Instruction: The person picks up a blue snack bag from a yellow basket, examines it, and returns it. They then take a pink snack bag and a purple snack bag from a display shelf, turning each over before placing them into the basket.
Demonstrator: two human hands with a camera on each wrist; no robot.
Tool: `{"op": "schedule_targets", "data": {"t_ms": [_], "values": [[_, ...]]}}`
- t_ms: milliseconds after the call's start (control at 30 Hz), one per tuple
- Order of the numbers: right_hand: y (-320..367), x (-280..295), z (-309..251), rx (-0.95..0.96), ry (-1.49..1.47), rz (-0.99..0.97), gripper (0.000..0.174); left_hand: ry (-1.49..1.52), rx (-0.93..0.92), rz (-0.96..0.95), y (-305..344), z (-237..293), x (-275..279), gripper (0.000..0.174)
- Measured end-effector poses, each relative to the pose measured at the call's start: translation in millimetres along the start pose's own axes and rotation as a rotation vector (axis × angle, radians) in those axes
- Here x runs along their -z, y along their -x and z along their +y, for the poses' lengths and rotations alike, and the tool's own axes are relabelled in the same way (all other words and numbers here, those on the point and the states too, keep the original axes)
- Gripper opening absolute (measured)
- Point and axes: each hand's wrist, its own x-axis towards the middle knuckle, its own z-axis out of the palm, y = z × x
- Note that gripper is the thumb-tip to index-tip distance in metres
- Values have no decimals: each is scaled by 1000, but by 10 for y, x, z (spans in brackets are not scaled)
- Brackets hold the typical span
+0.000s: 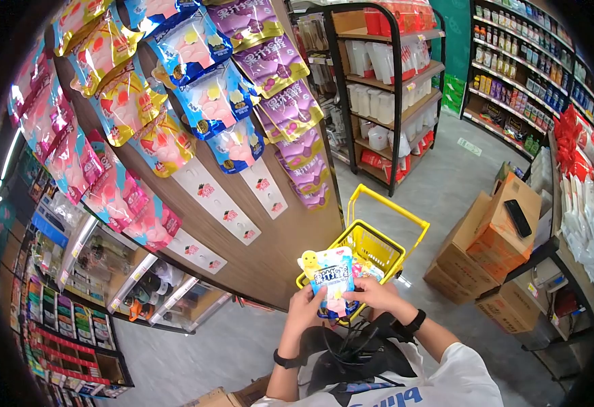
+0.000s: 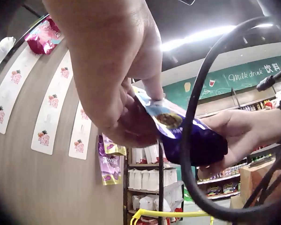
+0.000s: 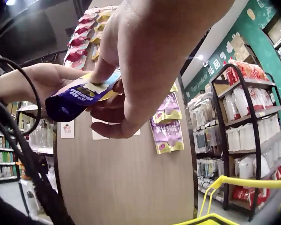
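A blue and white candy pouch [image 1: 335, 278] with a yellow figure at its top corner is held upright between both hands, front toward the head camera. My left hand [image 1: 303, 306] grips its left edge, thumb lying on the front. On the other side, my right hand [image 1: 382, 297] pinches the right edge with the thumb across the front. Both wrist views show the pouch's dark blue bottom [image 2: 189, 147] from below, fingers behind it. Just beyond the hands stands a yellow shopping basket [image 1: 384, 239] with colourful packs inside, partly covered by the pouch.
A wooden display panel [image 1: 290, 254] on the left carries blue pouches [image 1: 205, 98], purple pouches [image 1: 280, 61] and white hanging strips [image 1: 219, 200]. Cardboard boxes [image 1: 504, 227] with a black phone [image 1: 518, 218] on top stand at right. A black-framed rack [image 1: 395, 102] is ahead.
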Motion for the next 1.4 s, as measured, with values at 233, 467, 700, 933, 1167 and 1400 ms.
{"op": "schedule_targets", "data": {"t_ms": [233,467,700,933,1167,1400], "values": [[-169,-2,825,-402,-493,124,25,-455,-32,79,-74,-472,28,26],[-283,180,1719,-557,-340,187,38,-263,-13,89,38,-765,137,19],[4,-22,440,-617,-146,371,43,-98,227,150,120,-510,174,25],[-238,251,1755,-621,-395,274,26,67,235,213,123,-601,173,27],[-162,547,1598,-604,-282,328,25,99,144,186,81,-765,289,29],[555,995,1049,-350,-547,678,26,411,-79,444,-57,-328,1030,23]]}}
